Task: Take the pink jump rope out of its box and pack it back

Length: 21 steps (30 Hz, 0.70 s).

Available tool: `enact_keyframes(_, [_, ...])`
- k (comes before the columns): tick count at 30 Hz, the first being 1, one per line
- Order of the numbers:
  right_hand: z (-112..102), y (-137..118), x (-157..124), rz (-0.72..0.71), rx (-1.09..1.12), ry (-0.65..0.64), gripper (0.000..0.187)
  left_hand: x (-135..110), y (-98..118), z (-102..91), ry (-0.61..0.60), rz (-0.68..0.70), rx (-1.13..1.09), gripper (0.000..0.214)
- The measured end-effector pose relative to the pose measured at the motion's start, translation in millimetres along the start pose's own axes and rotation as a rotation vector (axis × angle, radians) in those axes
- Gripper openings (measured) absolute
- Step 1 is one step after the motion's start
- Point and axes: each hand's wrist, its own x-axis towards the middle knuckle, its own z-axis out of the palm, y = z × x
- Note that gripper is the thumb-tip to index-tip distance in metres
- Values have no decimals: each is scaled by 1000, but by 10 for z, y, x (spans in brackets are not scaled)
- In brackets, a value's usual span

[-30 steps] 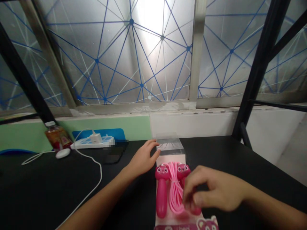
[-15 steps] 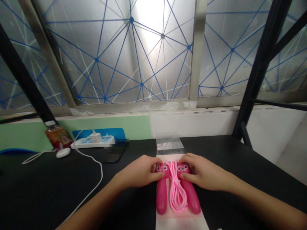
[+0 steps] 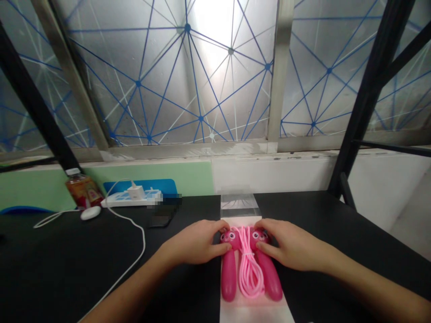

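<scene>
Right now, both bare hands on a pink jump rope point(image 3: 249, 273): left hand point(image 3: 193, 244) cupped over the animal-faced top of one handle, right hand point(image 3: 292, 246) curved over the other, fingers point(image 3: 266, 229) closed narrowly around each head rather than spread wide. Rope lying on a pale pink card point(image 3: 256, 312), handles side by side, looped cord between them, card flat on a black table point(image 3: 67, 269), with a clear plastic sleeve point(image 3: 239, 206) just beyond its far end. Off to the left, well apart from both hands, a white power strip point(image 3: 128, 200), an amber bottle point(image 3: 84, 192) and a white mouse point(image 3: 90, 212) with its cable point(image 3: 139, 237).
</scene>
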Motion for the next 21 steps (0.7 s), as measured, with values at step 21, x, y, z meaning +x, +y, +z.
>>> enact_keyframes(21, [141,-358,-169,-454,-420,-80,46,168,102,164,138,-31,103,34])
